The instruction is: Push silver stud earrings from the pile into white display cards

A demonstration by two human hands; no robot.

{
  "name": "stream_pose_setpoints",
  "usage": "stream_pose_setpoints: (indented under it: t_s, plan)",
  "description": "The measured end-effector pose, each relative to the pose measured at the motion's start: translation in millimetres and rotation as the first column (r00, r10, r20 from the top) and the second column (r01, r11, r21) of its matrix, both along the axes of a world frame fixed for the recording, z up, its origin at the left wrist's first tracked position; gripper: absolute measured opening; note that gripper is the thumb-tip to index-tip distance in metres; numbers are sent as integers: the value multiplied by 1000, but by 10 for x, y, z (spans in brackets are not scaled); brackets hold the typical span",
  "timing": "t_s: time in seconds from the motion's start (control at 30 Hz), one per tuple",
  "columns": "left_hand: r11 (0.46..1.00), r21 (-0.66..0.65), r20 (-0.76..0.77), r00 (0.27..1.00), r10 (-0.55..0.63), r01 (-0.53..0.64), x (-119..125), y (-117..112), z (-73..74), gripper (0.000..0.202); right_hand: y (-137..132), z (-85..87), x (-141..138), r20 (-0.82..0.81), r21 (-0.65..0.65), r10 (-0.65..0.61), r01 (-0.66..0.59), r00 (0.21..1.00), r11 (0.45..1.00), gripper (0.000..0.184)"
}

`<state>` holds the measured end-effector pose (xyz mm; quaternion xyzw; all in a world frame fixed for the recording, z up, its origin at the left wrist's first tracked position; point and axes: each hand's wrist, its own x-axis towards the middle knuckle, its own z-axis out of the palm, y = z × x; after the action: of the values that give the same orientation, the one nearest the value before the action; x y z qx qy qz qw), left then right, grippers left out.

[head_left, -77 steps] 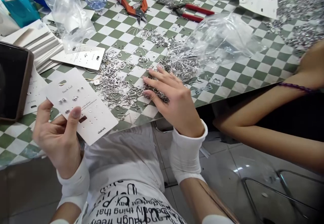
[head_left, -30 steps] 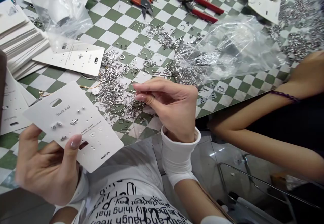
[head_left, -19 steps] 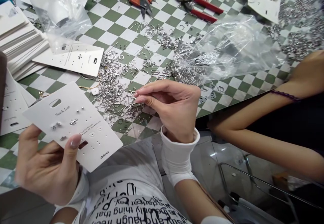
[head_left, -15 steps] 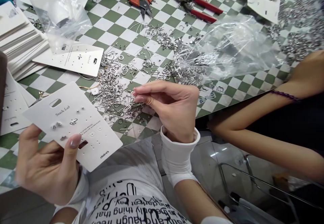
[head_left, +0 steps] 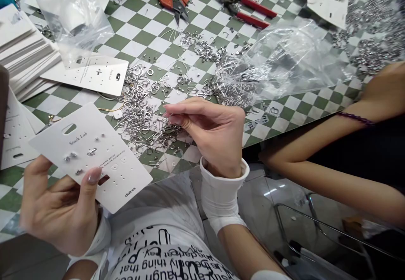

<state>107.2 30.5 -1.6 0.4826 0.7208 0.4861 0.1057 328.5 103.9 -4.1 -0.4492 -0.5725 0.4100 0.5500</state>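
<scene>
My left hand (head_left: 63, 206) grips a white earring card (head_left: 122, 178) printed "Stack Lab" and "claire's", with the thumb on its front. Several small silver studs and a tiny clip-like piece (head_left: 92, 151) sit on the card's upper half; its lower holes are bare. My right hand (head_left: 209, 130) is closed in a pinch over the near edge of a pile of small silver jewellery pieces (head_left: 137, 98). Thumb and index fingertips meet, and whatever lies between them is too small to make out. Rings, hooks and pins make up the pile.
At left lie a stack of cards (head_left: 23, 56), a card with studs (head_left: 91, 75) and a plastic bag (head_left: 72, 14). Orange-handled cutters (head_left: 177, 3) and red-handled pliers (head_left: 253, 12) lie at the back. A clear bag (head_left: 291, 60) spreads right, near another person's arm (head_left: 316, 145).
My right hand has shifted very slightly left over the pile, its fingertips still pinched. The card in my left hand stays in nearly the same place.
</scene>
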Motion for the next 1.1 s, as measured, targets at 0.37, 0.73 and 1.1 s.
stream_pose_setpoints:
  t_s: [0.37, 0.73, 1.1]
  plan:
    - [992, 124, 26, 1000, 17, -20, 135, 45, -3, 28, -27, -7, -12, -19, -9, -45, 45, 999, 999, 27]
    - [961, 7, -228, 936, -269, 278, 242, -131, 68, 6, -349, 209, -366, -34, -112, 258, -260, 966, 959, 28]
    - [897, 6, 1, 897, -442, 442, 326, -270, 76, 44, -435, 190, -232, -73, -137, 277, -285, 958, 949, 30]
